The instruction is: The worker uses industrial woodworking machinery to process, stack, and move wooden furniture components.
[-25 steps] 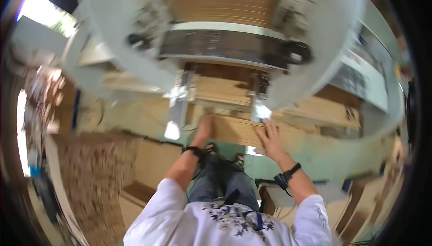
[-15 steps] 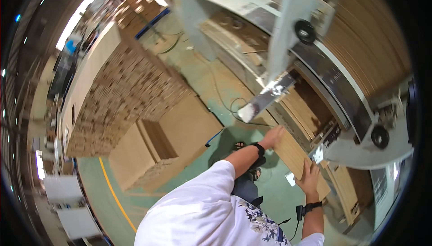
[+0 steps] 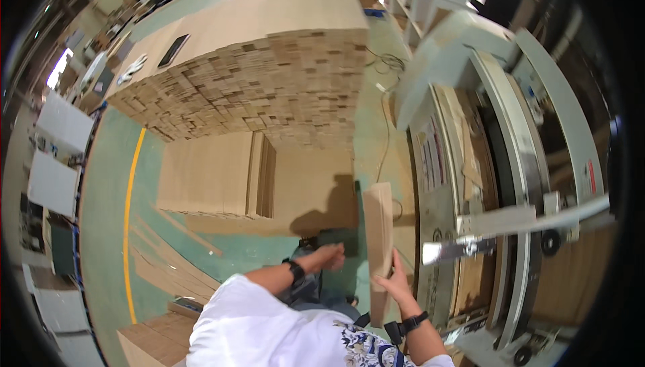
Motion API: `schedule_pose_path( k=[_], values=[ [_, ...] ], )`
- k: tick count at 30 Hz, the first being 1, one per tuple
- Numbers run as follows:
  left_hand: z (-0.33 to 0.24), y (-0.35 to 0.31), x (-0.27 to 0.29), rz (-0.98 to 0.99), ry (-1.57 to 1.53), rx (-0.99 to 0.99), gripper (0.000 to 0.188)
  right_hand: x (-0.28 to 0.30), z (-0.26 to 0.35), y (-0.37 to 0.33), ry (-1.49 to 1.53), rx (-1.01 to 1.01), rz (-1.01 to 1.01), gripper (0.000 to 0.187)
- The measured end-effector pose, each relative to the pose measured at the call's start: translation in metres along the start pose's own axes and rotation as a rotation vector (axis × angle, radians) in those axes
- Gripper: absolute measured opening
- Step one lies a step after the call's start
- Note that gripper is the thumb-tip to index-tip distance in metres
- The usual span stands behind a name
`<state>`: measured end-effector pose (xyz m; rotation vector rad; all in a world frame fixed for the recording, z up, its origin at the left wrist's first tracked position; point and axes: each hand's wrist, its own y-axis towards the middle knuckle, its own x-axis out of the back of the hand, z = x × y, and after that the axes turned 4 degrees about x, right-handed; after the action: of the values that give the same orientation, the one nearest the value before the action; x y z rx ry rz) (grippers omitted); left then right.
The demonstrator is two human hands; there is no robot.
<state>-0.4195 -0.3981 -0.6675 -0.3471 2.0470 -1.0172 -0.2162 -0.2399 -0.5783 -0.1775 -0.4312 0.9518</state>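
Observation:
My right hand (image 3: pixel 395 278) grips a bundle of long, thin wooden boards (image 3: pixel 380 222), stood on edge with the thumb on the near side. The boards point away from me, in the gap between the board stacks and the machine. My left hand (image 3: pixel 328 257) is off the boards, in front of my body, its fingers curled closed with nothing visible in them. Beyond the left hand, a low stack of wooden boards (image 3: pixel 208 172) sits on a brown base sheet (image 3: pixel 312 196).
A large, tall stack of wooden boards (image 3: pixel 269 85) stands farther back, with gloves (image 3: pixel 133 66) and a dark flat object (image 3: pixel 175 50) on top. A grey machine (image 3: pixel 497 226) with a metal arm fills the right side. Loose strips (image 3: pixel 168 266) lie on the green floor at left.
The view has swung left, from the machine toward the board stacks. My left hand has let go of the wood; my right hand has carried it away from the machine.

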Motion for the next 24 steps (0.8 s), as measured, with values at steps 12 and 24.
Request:
schedule_pose_path(
  k=[12,24],
  values=[
    [0.032,-0.049,0.188,-0.211,-0.825,-0.163,0.051,-0.334,0.026,0.297,0.647,-0.435,0.464,0.063],
    [0.05,0.013,0.348,-0.702,-1.351,-0.527,0.03,-0.503,-0.026,0.378,0.461,-0.363,0.546,0.066]
  ],
)
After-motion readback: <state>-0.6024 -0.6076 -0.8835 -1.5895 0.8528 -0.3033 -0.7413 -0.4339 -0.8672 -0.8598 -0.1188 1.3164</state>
